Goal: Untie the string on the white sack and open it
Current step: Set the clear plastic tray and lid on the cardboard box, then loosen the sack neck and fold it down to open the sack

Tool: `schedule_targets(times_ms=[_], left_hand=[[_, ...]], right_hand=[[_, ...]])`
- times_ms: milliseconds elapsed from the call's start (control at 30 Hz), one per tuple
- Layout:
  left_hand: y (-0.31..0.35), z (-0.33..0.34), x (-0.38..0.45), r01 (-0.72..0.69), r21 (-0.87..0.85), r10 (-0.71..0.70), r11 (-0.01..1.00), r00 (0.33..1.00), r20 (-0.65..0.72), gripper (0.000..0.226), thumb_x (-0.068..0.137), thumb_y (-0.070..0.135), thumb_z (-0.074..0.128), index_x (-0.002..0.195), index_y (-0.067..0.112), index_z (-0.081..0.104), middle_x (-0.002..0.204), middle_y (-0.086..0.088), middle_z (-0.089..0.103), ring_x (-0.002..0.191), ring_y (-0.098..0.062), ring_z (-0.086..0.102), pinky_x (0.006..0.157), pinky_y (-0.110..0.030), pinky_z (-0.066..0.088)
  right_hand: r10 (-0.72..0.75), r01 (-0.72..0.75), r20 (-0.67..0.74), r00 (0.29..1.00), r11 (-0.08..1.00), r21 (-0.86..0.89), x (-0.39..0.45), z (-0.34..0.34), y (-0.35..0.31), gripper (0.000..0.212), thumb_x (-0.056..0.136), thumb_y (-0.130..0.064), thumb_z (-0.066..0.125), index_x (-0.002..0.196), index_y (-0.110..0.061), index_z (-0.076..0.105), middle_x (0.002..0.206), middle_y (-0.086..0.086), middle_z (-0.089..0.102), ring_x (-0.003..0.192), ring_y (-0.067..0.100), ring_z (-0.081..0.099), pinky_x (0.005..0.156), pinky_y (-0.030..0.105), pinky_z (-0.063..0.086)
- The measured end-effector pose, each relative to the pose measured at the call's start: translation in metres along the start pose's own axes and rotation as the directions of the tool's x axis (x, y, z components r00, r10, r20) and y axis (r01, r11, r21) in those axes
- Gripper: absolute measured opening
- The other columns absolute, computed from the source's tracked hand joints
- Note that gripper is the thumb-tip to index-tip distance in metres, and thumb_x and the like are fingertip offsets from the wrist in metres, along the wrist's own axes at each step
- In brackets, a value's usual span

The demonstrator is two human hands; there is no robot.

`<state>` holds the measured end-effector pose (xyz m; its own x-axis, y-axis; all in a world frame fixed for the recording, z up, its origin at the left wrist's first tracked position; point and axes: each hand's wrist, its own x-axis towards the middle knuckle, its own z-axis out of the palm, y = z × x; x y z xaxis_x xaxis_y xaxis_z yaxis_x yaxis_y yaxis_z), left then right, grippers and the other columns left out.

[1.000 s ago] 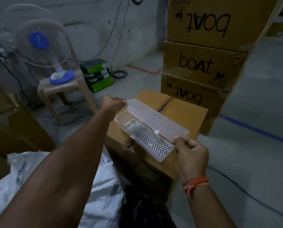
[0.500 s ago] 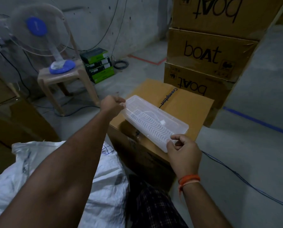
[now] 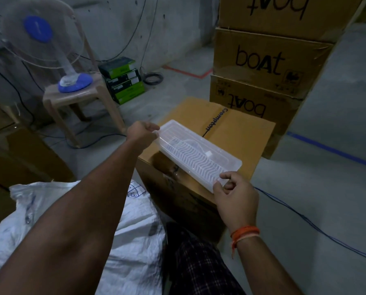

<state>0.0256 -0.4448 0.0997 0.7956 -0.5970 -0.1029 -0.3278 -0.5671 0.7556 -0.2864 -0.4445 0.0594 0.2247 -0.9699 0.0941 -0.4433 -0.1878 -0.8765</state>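
A clear plastic case point(image 3: 199, 155) with a wavy-patterned insert lies lid down on a brown cardboard box point(image 3: 241, 133). My left hand point(image 3: 142, 133) pinches its far left end. My right hand point(image 3: 234, 193) holds the near right corner with thumb and fingers. The white woven sack point(image 3: 135, 241) lies low at the left, under my left forearm, beside my checked trouser leg. No string on the sack shows in this view.
Stacked "boat" cartons point(image 3: 267, 60) rise behind the box at the right. A table fan point(image 3: 37, 33) stands on a plastic stool point(image 3: 80, 103) at the left, with green boxes point(image 3: 124, 79) behind it. Blue cable point(image 3: 318, 228) runs over the concrete floor at the right.
The case's lid, open a second ago, has come down and is closed. Both hands have stayed on the case's ends as it settled onto the box.
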Motion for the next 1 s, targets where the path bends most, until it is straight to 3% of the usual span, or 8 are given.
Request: schedule_targets(times_ms=[67, 233, 333, 500, 633, 767, 867, 1000], left_hand=[[0.002, -0.001, 0.000, -0.037, 0.015, 0.037, 0.999, 0.999, 0.003, 0.029, 0.098, 0.011, 0.074, 0.127, 0.012, 0.077, 0.126, -0.015, 0.077, 0.108, -0.027, 0.072, 0.096, -0.039, 0.062], [0.013, 0.000, 0.007, -0.092, 0.022, 0.090, 0.995, 0.992, 0.089, 0.034, 0.102, 0.010, 0.067, 0.135, 0.008, 0.073, 0.136, -0.021, 0.072, 0.126, -0.037, 0.068, 0.111, -0.053, 0.056], [0.014, 0.006, 0.013, -0.068, 0.019, 0.066, 0.997, 0.993, 0.098, 0.032, 0.102, 0.005, 0.064, 0.132, 0.006, 0.074, 0.139, -0.024, 0.068, 0.126, -0.041, 0.067, 0.110, -0.055, 0.057], [0.005, 0.010, 0.017, -0.018, -0.051, 0.023, 0.999, 0.995, 0.099, 0.030, 0.102, 0.005, 0.066, 0.130, 0.006, 0.075, 0.137, -0.024, 0.070, 0.124, -0.039, 0.068, 0.111, -0.053, 0.057], [-0.004, 0.004, 0.005, -0.033, -0.061, 0.036, 0.998, 0.999, 0.039, 0.029, 0.101, 0.014, 0.070, 0.130, 0.010, 0.075, 0.133, -0.017, 0.074, 0.121, -0.031, 0.071, 0.101, -0.039, 0.058], [-0.024, -0.029, -0.030, -0.107, 0.027, 0.109, 0.994, 0.990, -0.093, 0.023, 0.097, 0.019, 0.075, 0.120, 0.018, 0.081, 0.120, -0.009, 0.081, 0.113, -0.025, 0.076, 0.098, -0.038, 0.059], [-0.055, -0.068, -0.073, -0.111, 0.025, 0.113, 0.993, 0.987, -0.117, 0.024, 0.096, 0.012, 0.075, 0.118, 0.017, 0.081, 0.106, -0.006, 0.081, 0.106, -0.025, 0.079, 0.097, -0.038, 0.060], [-0.103, -0.121, -0.134, -0.060, 0.003, 0.059, 0.998, 0.976, -0.208, 0.024, 0.098, 0.009, 0.072, 0.120, 0.017, 0.080, 0.110, -0.002, 0.078, 0.096, -0.013, 0.074, 0.079, -0.015, 0.055]], right_hand=[[0.033, -0.030, -0.054, 0.998, 0.998, 0.050, 0.005, 0.002, 0.001, 0.009, 0.090, -0.026, 0.073, 0.098, -0.028, 0.072, 0.090, 0.011, 0.066, 0.064, 0.011, 0.059, 0.055, 0.009, 0.040], [0.212, -0.176, -0.181, 0.960, 0.964, 0.198, 0.042, 0.007, 0.003, 0.015, 0.090, -0.024, 0.073, 0.105, -0.026, 0.077, 0.075, 0.000, 0.068, 0.069, 0.016, 0.064, 0.069, 0.032, 0.060], [0.223, -0.193, -0.182, 0.958, 0.967, 0.169, 0.056, 0.013, 0.008, 0.014, 0.089, -0.019, 0.073, 0.101, -0.023, 0.079, 0.056, -0.011, 0.055, 0.049, 0.006, 0.052, 0.051, 0.019, 0.047], [0.202, -0.182, -0.168, 0.965, 0.975, 0.126, 0.064, 0.014, 0.015, 0.014, 0.088, -0.019, 0.075, 0.099, -0.023, 0.080, 0.055, -0.012, 0.054, 0.045, 0.002, 0.054, 0.049, 0.017, 0.041], [0.169, -0.157, -0.193, 0.967, 0.985, 0.077, 0.063, 0.008, 0.008, 0.027, 0.086, -0.026, 0.076, 0.113, -0.024, 0.077, 0.100, 0.002, 0.067, 0.084, 0.015, 0.065, 0.078, 0.033, 0.060], [-0.064, 0.081, -0.313, 0.948, 0.996, 0.042, 0.039, 0.003, -0.012, 0.029, 0.086, -0.026, 0.074, 0.115, -0.020, 0.075, 0.130, 0.009, 0.047, 0.111, 0.025, 0.056, 0.097, 0.042, 0.056], [-0.226, 0.249, -0.237, 0.945, 0.966, 0.074, 0.008, 0.016, -0.035, 0.021, 0.087, -0.021, 0.074, 0.107, -0.020, 0.076, 0.121, 0.009, 0.050, 0.107, 0.024, 0.057, 0.096, 0.032, 0.053], [-0.232, 0.209, 0.068, 0.970, 0.946, 0.248, -0.039, 0.062, -0.065, 0.015, 0.085, -0.014, 0.076, 0.100, -0.020, 0.079, 0.115, 0.006, 0.054, 0.096, 0.015, 0.063, 0.095, 0.031, 0.056]])
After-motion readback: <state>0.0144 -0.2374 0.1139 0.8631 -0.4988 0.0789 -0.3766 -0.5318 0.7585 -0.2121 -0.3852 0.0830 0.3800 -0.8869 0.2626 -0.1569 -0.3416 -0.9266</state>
